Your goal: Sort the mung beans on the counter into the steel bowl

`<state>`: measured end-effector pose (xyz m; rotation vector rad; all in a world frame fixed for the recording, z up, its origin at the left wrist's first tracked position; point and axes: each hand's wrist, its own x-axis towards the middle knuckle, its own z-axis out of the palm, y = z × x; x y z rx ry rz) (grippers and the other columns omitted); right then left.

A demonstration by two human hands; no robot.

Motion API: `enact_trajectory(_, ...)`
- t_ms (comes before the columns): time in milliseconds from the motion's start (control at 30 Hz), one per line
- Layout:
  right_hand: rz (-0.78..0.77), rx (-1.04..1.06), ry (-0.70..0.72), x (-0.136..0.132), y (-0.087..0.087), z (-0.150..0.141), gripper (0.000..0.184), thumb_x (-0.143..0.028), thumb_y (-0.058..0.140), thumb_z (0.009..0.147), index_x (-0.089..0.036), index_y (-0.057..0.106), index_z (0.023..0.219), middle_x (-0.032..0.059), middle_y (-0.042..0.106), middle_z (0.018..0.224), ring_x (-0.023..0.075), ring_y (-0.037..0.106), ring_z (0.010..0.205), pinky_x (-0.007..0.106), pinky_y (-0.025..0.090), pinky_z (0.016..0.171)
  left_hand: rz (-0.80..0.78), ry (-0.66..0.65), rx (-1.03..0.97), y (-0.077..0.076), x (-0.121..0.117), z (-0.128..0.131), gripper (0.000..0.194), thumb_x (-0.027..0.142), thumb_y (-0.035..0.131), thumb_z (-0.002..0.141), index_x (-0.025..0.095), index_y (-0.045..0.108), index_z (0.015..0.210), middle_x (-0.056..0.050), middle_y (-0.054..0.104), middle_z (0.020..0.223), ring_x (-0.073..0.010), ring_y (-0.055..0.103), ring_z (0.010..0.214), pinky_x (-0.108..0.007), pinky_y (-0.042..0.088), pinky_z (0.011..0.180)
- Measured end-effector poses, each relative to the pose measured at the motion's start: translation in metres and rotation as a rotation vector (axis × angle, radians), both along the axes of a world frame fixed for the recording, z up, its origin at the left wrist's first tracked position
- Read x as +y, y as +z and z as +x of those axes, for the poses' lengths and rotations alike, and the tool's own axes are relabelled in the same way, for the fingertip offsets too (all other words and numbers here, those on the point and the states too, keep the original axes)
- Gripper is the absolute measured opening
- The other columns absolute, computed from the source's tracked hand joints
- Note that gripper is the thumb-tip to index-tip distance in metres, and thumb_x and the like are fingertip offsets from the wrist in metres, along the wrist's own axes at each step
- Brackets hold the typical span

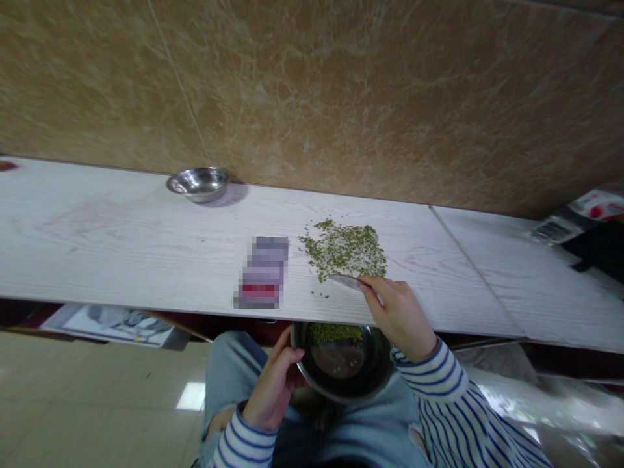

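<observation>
Small green beans (348,250), like mung beans, lie spread in a loose patch on the white wood-grain tabletop. At the patch's near edge, my right hand (397,312) is closed on a thin flat grey piece (347,281), held low against the table; its exact kind cannot be made out. My left hand (280,374) grips the left rim of a metal bowl (341,394), just below the table's front edge and above my lap. More green beans (336,333) rest inside that bowl on its far side.
A second, smaller steel bowl (199,185) stands by the wall at the back left. Left of the beans lies a phone-shaped, pixelated object (263,273). Packaging (560,227) and a black item (599,250) are at the far right. An open drawer (117,325) sits under the tabletop.
</observation>
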<state>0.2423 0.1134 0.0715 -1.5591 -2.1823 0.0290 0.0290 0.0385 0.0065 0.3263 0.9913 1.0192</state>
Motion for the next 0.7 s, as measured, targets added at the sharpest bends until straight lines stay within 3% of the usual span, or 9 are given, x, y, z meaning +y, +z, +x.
enact_trajectory(367, 0.060, -0.028, 0.071, 0.012, 0.005, -0.019, 0.023, -0.022, 0.043, 0.094, -0.020, 0.062, 0.107, 0.0062, 0.071, 0.096, 0.0174, 0.064, 0.088, 0.032, 0.042, 0.079, 0.010, 0.014, -0.008, 0.001, 0.001, -0.001, 0.046, 0.023, 0.059, 0.072, 0.024, 0.056, 0.118, -0.002, 0.068, 0.097, -0.0165, 0.060, 0.075, -0.026, 0.045, 0.057)
enact_trajectory(700, 0.015, -0.024, 0.121, 0.004, 0.011, -0.021, 0.023, -0.021, 0.044, 0.094, -0.021, 0.062, 0.107, 0.0050, 0.070, 0.096, 0.0165, 0.063, 0.090, 0.031, 0.041, 0.080, 0.009, 0.005, -0.013, 0.001, 0.002, -0.001, 0.047, 0.021, 0.056, 0.073, 0.023, 0.053, 0.120, -0.004, 0.067, 0.102, -0.0189, 0.062, 0.083, -0.027, 0.047, 0.061)
